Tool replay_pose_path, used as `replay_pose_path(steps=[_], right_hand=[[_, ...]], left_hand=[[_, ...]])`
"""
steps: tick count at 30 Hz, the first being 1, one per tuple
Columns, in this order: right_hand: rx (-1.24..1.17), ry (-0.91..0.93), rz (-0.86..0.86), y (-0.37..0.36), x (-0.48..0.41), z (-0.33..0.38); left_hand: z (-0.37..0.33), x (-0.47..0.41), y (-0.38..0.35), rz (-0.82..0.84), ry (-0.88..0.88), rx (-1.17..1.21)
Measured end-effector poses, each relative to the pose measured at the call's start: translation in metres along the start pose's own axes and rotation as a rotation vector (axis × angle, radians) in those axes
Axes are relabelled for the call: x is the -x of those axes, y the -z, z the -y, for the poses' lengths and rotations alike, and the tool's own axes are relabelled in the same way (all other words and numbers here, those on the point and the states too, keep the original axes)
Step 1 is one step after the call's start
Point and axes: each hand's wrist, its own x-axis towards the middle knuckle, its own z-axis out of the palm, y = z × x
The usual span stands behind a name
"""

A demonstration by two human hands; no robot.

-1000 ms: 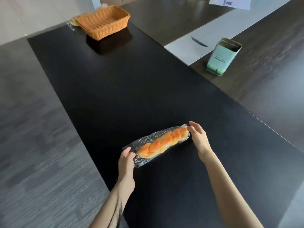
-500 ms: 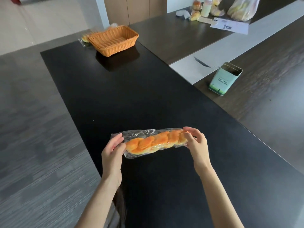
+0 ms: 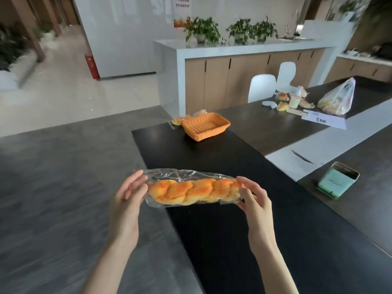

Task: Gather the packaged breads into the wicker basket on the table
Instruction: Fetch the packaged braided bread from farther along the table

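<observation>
Basket point(image 3: 205, 126) on table point(image 3: 233, 219) far end — tin point(image 3: 337, 180) right.

Wicker basket point(image 3: 206, 126) half hides a packaged bread point(image 3: 178, 120), perhaps two.

A green tin point(image 3: 337, 180) stands open, perhaps empty, beside white paper point(image 3: 292, 164).

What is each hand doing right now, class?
Left hand: closed on the left end of the packaged braided bread.
Right hand: closed on its right end.
</observation>
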Motion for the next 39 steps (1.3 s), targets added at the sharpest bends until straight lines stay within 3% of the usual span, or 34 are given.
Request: replay_pose_path(steps=[8,13,23,33,39], right_hand=[[-0.033,0.035,0.059,-0.185,-0.014,0.026],[-0.039,0.053,0.134,-0.295,-0.042,0.032],[-0.111,0.041,0.276,-0.549,-0.166,0.000],[-0.070,0.029,0.214,-0.723,-0.330,-0.003],[-0.098,0.094,0.018,-0.795,-0.454,-0.010]], left_hand=[[-0.073,-0.120,0.119,-0.003,-0.105,0.005],[-0.098,-0.193,0.183,-0.087,-0.147,0.011],[-0.111,-0.412,0.299,-0.262,-0.202,-0.024],[-0.122,-0.662,0.317,-0.226,-0.197,-0.020],[-0.108,-0.849,0.279,-0.026,-0.193,0.030]])
